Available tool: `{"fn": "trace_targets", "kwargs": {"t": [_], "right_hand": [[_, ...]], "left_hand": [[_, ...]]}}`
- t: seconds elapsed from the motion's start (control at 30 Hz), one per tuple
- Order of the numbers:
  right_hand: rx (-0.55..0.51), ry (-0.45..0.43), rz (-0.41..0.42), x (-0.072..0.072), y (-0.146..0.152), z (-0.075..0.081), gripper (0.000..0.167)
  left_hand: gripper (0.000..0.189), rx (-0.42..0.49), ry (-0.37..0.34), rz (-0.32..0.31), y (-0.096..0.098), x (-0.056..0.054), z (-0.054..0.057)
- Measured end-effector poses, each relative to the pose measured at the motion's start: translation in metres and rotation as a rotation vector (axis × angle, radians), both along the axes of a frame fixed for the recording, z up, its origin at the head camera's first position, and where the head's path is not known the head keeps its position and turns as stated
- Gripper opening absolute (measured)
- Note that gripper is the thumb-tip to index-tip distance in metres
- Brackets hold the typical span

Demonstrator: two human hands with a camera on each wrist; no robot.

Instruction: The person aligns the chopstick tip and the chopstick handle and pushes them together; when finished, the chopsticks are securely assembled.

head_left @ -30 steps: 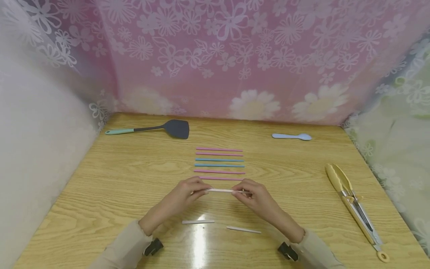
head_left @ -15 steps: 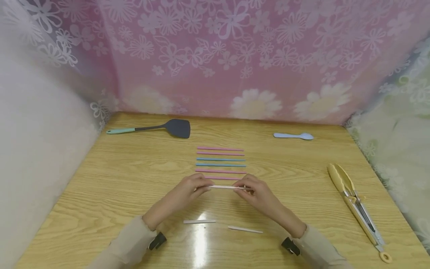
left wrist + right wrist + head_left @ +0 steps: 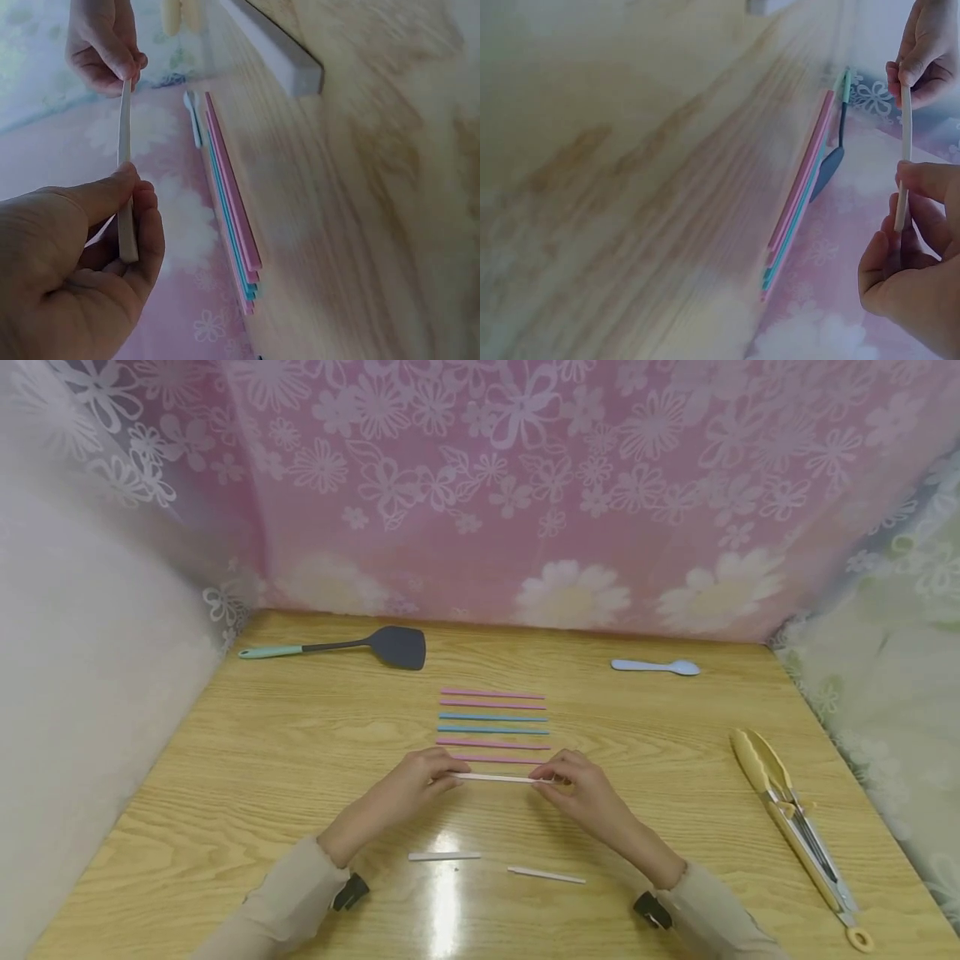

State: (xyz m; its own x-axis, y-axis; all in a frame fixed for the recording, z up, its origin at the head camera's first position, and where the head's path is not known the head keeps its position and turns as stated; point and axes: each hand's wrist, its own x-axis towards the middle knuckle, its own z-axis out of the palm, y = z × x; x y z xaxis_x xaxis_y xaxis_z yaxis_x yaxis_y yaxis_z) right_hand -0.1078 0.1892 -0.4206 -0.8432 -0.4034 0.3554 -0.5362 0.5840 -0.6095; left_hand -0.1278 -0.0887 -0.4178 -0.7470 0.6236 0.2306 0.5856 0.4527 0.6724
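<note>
A thin white chopstick (image 3: 495,778) is held level above the table, in front of a row of chopsticks. At its left end, my left hand (image 3: 408,785) pinches it between thumb and fingers; in the left wrist view its squared end (image 3: 128,251) pokes out below the fingers. My right hand (image 3: 585,789) pinches the other end, and the right wrist view shows the narrower tip (image 3: 901,217) passing through the fingers. Two short white sticks (image 3: 444,857) (image 3: 546,875), looking like chopstick halves, lie on the table nearer me, between the forearms.
Several pink (image 3: 492,704) and blue chopsticks (image 3: 492,729) lie parallel just beyond the hands. A dark spatula (image 3: 397,647) with a green handle is at back left, a pale blue spoon (image 3: 655,667) at back right. Yellow-tipped tongs (image 3: 798,827) lie along the right side.
My hands have spread slightly apart along the white chopstick, so more of it shows between them. The things on the table stay put.
</note>
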Motion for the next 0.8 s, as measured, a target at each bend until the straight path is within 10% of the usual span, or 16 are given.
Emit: {"fn": "trace_targets", "kwargs": {"t": [0.8], "right_hand": [[0.162,-0.255,-0.021,-0.032,-0.001,-0.019,0.004]], "left_hand": [[0.009,-0.18,-0.162,0.176,0.004,-0.023,-0.024]]}}
